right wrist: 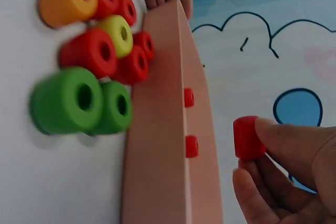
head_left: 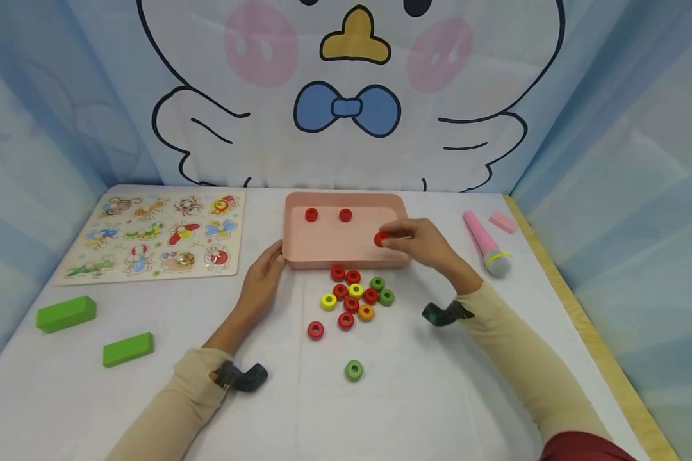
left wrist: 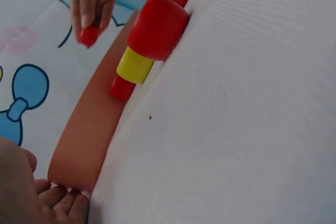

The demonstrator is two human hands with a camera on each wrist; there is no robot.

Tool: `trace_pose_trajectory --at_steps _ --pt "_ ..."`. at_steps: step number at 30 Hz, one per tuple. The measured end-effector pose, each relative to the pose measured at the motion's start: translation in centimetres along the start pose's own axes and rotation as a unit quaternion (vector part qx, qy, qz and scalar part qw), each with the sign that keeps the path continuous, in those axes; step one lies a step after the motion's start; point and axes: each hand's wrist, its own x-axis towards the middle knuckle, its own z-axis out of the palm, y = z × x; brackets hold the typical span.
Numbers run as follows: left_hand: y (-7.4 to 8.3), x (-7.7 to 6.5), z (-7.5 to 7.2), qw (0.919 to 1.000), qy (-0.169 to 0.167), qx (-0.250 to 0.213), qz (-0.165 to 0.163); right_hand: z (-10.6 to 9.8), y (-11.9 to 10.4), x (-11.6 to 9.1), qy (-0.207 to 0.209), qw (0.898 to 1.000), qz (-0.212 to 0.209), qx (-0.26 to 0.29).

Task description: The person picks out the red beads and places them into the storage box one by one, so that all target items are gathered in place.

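Note:
My right hand (head_left: 421, 243) pinches a red bead (right wrist: 245, 137) between thumb and fingers, above the right part of a pink tray (head_left: 346, 264). Two red beads, one at left (head_left: 311, 214) and another near the middle (head_left: 345, 215), sit along the back of the tray. My left hand (head_left: 262, 282) touches the tray's left end near the front corner, fingers laid against its wall. In front of the tray lies a loose group of red, yellow, green and orange beads; a red bead (head_left: 315, 330) and a green bead (head_left: 354, 370) lie apart, nearer me.
A wooden insect puzzle board (head_left: 150, 237) lies at the back left, with two green blocks, one larger (head_left: 66, 314) and one smaller (head_left: 128, 349), before it. On the right are a pink toy microphone (head_left: 487, 243) and a pink block (head_left: 503, 222). A printed curtain hangs behind the table.

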Motion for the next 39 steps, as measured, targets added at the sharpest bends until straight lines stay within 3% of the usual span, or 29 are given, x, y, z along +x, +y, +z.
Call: trace_pose_trajectory --at_steps 4,8,14,17,21,23,25,32,39 --pt "-0.1 0.0 0.0 0.9999 0.001 -0.010 0.002 -0.9 0.0 4.7 0.023 0.999 0.035 -0.027" --pt "-0.1 0.0 0.1 0.9999 0.000 -0.010 -0.006 -1.1 0.6 8.1 0.031 0.997 0.055 -0.045" --pt "-0.2 0.0 0.4 0.9997 0.004 -0.024 -0.003 -0.6 2.1 10.7 0.028 0.996 0.065 -0.051" --pt "1.5 -0.7 0.4 0.9998 -0.002 -0.016 -0.014 -0.2 2.9 11.5 0.022 0.996 0.077 -0.045" --pt "4.2 -1.7 0.1 0.9996 -0.007 0.001 -0.028 0.2 3.1 12.0 0.011 0.995 0.088 -0.040" --pt "4.2 -1.6 0.0 0.9996 -0.005 0.007 -0.026 0.3 2.9 12.1 0.005 0.995 0.088 -0.047" --pt "3.9 -1.5 0.0 0.9997 -0.004 0.008 -0.024 0.3 2.7 11.9 0.000 0.994 0.091 -0.053" --pt "0.1 -0.2 0.2 0.9998 -0.001 -0.011 -0.018 0.1 2.6 11.8 0.000 0.993 0.098 -0.066" --pt "-0.3 0.0 0.2 1.0000 0.006 0.001 -0.002 0.0 1.1 9.5 0.015 0.996 0.061 -0.070"
